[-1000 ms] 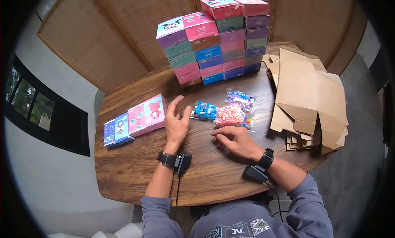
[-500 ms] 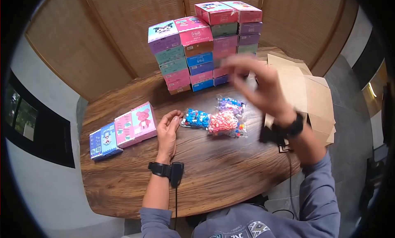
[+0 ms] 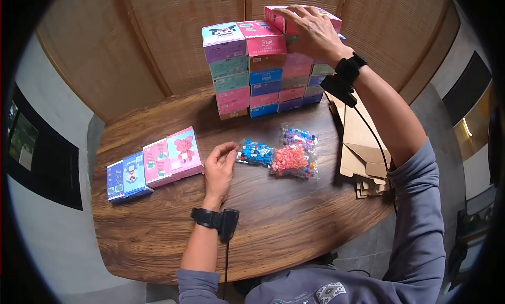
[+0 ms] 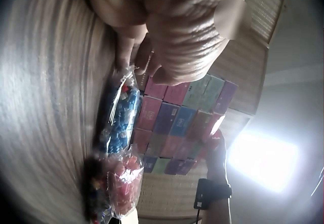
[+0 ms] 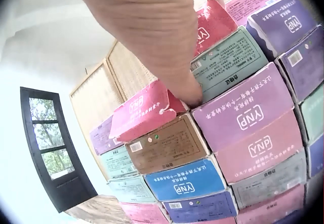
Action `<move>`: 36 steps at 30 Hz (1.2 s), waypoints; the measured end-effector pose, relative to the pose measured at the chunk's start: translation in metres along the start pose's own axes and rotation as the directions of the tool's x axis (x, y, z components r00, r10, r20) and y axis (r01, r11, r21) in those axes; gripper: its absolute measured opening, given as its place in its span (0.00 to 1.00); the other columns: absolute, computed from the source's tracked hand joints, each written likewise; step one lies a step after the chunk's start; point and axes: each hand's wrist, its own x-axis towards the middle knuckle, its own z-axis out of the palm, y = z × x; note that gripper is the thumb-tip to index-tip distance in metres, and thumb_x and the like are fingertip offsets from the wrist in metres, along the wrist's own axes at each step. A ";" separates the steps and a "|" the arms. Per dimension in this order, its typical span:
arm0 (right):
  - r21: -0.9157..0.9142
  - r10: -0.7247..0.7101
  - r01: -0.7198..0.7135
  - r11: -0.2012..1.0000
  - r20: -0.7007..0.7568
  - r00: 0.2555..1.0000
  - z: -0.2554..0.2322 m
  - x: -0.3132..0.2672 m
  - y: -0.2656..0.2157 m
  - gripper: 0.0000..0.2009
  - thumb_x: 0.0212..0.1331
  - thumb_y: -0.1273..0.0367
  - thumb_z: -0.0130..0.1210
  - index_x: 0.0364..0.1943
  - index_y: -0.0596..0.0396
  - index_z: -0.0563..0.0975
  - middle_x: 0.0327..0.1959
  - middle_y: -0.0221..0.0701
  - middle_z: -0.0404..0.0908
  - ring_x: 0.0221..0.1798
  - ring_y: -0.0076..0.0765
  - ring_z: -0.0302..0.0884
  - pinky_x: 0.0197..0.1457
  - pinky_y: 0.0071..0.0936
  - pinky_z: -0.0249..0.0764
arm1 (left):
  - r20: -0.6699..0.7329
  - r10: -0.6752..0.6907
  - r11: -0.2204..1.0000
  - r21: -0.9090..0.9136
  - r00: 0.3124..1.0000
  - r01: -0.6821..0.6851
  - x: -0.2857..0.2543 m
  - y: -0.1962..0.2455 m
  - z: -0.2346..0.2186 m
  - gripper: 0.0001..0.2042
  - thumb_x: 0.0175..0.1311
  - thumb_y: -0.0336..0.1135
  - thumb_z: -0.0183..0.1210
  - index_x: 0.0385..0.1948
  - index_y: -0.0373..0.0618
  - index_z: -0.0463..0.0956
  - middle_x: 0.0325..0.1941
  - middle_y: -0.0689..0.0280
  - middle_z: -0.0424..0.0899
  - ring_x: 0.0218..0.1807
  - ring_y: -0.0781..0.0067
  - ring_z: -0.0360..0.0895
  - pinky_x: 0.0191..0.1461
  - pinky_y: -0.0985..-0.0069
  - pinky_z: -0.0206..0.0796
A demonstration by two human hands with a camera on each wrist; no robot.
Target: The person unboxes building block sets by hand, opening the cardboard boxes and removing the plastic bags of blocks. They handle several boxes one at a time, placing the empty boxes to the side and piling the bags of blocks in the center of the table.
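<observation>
In the head view, my right hand (image 3: 318, 36) reaches up to the top of the stacked boxes and grips a pink box (image 3: 274, 13). Its fingers lie across the top; in the right wrist view the thumb presses beside a teal box (image 5: 230, 64) just underneath. My left hand (image 3: 220, 170) rests low over the table, fingers loosely curled. Their tips are right at the edge of a clear bag of blue toy bricks (image 3: 256, 152). Beside that bag lie a bag of pink bricks (image 3: 289, 159) and a bag of purple and blue ones (image 3: 300, 137).
A pink box with a bear picture (image 3: 184, 150) and a blue box (image 3: 129, 176) lie at the left. Flattened cardboard (image 3: 363, 141) is piled on the right. Behind the stack, a woven folding screen (image 3: 200, 41) stands close.
My right hand has risen from the table beside the bags to the top of the stack and taken hold of a pink box. The left hand has come down to the blue bag's edge.
</observation>
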 end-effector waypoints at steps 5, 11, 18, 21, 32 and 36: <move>-0.060 -0.027 0.026 0.998 -0.021 0.999 -0.007 0.004 -0.002 0.33 0.47 0.57 0.69 0.61 0.41 0.72 0.56 0.31 0.76 0.61 0.41 0.72 0.58 0.48 0.71 | 0.003 -0.009 1.000 -0.007 1.000 0.009 -0.001 0.003 0.000 0.12 0.69 0.27 0.56 0.50 0.31 0.75 0.50 0.57 0.81 0.54 0.71 0.78 0.60 0.76 0.69; -0.094 -0.032 0.028 0.995 -0.044 0.999 -0.019 0.001 -0.005 0.28 0.52 0.59 0.67 0.60 0.41 0.73 0.56 0.31 0.78 0.60 0.38 0.74 0.60 0.43 0.72 | 0.009 -0.005 1.000 -0.002 1.000 0.005 -0.001 0.002 0.000 0.11 0.69 0.27 0.55 0.50 0.32 0.75 0.49 0.58 0.82 0.53 0.72 0.78 0.60 0.77 0.69; -0.132 -0.138 0.117 0.984 -0.168 0.976 -0.029 -0.012 0.002 0.25 0.54 0.60 0.66 0.58 0.41 0.75 0.55 0.31 0.79 0.59 0.36 0.75 0.61 0.38 0.75 | 0.002 -0.009 1.000 0.002 1.000 0.009 -0.001 0.002 0.000 0.11 0.69 0.27 0.55 0.49 0.32 0.76 0.49 0.58 0.82 0.53 0.73 0.78 0.59 0.77 0.69; -0.096 -0.189 0.176 0.980 -0.141 0.972 -0.027 -0.015 0.003 0.24 0.56 0.61 0.65 0.59 0.41 0.75 0.54 0.31 0.79 0.59 0.37 0.75 0.60 0.38 0.76 | 0.013 -0.007 1.000 0.018 1.000 0.007 -0.001 0.002 0.001 0.12 0.69 0.27 0.56 0.50 0.32 0.76 0.49 0.58 0.82 0.53 0.73 0.78 0.59 0.77 0.69; 0.126 -0.032 0.052 0.991 -0.151 0.988 -0.023 -0.017 0.003 0.26 0.55 0.56 0.66 0.58 0.46 0.76 0.56 0.36 0.78 0.60 0.41 0.74 0.61 0.37 0.77 | 0.013 -0.004 1.000 0.026 1.000 0.004 0.000 0.004 0.001 0.12 0.69 0.27 0.55 0.49 0.32 0.76 0.49 0.58 0.82 0.53 0.72 0.78 0.59 0.77 0.69; 0.161 0.170 -0.152 0.975 -0.100 0.980 -0.026 -0.012 -0.007 0.29 0.52 0.50 0.67 0.57 0.46 0.77 0.56 0.39 0.77 0.61 0.46 0.74 0.62 0.44 0.74 | 0.008 -0.006 1.000 0.029 1.000 0.006 -0.001 0.005 0.000 0.12 0.68 0.27 0.55 0.49 0.32 0.76 0.49 0.57 0.82 0.52 0.73 0.78 0.58 0.78 0.69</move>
